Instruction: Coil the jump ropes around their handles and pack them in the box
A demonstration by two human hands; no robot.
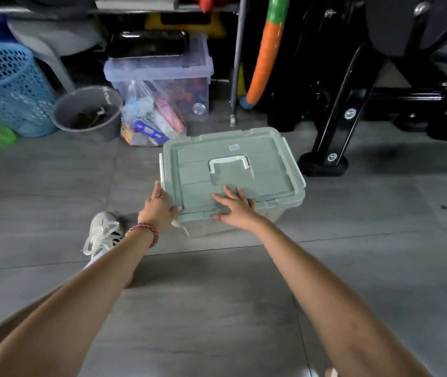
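A clear plastic box with a pale green lid (265, 159) stands on the grey tiled floor, straight ahead of me. The lid lies on the box, with a white carry handle (229, 162) folded flat on top. My right hand (234, 209) presses flat on the near part of the lid, fingers straight. At the box's near left corner my left hand (158, 208) is on the white side latch, thumb on the lid's edge and fingers down the side. No jump rope is in view; what the box holds is hidden.
Behind the box stand a clear bin (159, 77), a plastic bag of small items (151, 118), a grey bucket (87, 112) and a blue mesh basket (7, 88). Black gym equipment (352, 104) is at the right. My white shoe (102, 232) rests to the left.
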